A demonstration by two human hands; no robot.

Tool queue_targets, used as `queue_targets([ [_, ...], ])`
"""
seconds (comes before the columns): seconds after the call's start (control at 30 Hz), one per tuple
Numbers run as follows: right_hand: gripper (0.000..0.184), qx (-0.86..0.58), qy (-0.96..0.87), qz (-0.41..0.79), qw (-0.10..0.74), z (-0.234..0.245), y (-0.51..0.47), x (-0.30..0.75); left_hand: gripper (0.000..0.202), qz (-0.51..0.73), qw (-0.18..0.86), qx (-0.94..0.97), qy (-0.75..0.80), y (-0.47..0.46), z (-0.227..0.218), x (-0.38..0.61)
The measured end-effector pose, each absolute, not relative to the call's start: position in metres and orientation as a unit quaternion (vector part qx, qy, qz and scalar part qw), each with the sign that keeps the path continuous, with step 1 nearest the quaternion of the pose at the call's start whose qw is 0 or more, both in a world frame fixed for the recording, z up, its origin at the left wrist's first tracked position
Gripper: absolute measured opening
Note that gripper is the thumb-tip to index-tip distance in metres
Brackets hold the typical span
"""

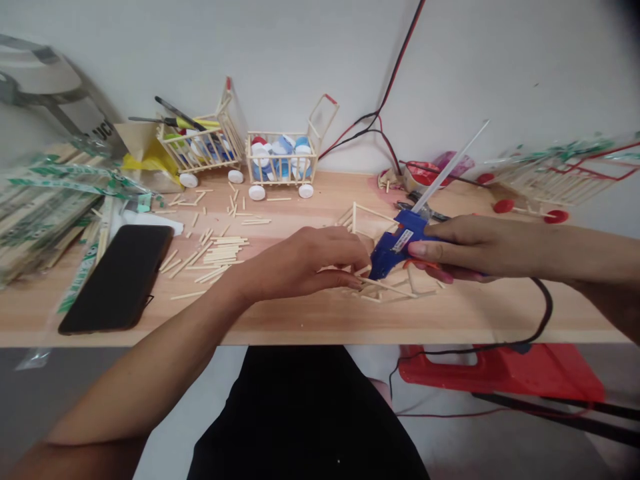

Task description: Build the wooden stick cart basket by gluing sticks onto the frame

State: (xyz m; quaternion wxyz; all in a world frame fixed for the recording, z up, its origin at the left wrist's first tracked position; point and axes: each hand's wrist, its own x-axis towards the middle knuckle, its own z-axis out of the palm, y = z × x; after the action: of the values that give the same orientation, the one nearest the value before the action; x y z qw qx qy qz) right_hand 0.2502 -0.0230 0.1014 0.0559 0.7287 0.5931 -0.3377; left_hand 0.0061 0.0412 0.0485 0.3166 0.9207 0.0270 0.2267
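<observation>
My left hand (310,261) reaches in from the lower left, its fingers closed around the edge of a flat frame of wooden sticks (385,288) lying on the table. An upright part of the same stick frame (370,217) rises behind my hands. My right hand (465,243) grips a blue hot glue gun (395,243) from the right, with a long pale glue stick (450,167) jutting up and back from it. The nozzle sits close to my left fingertips and is hidden from view.
Loose wooden sticks (215,250) lie left of my hands, beside a black smartphone (117,278). Two stick carts hold bottle caps (280,160) at the back. Wrapped stick bundles (45,213) lie left, a red-handled stick cart (565,177) right, and black and red cables (375,120) run along the wall.
</observation>
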Motion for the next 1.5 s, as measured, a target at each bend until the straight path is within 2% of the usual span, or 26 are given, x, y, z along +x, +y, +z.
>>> queue_targets([
  [0.27,0.063,0.646,0.683,-0.337,0.048,0.097,-0.025,0.260,0.015,0.231,0.308,0.922,0.022,0.041,0.047,0.006],
  [0.53,0.076,0.663,0.677,-0.312,0.069,0.097,-0.026,0.259,0.015,0.245,0.298,0.923,0.014,0.042,0.045,0.006],
  [1.5,0.071,0.647,0.694,-0.311,0.048,0.090,-0.027,0.271,0.015,0.244,0.304,0.921,0.026,0.043,0.044,0.005],
])
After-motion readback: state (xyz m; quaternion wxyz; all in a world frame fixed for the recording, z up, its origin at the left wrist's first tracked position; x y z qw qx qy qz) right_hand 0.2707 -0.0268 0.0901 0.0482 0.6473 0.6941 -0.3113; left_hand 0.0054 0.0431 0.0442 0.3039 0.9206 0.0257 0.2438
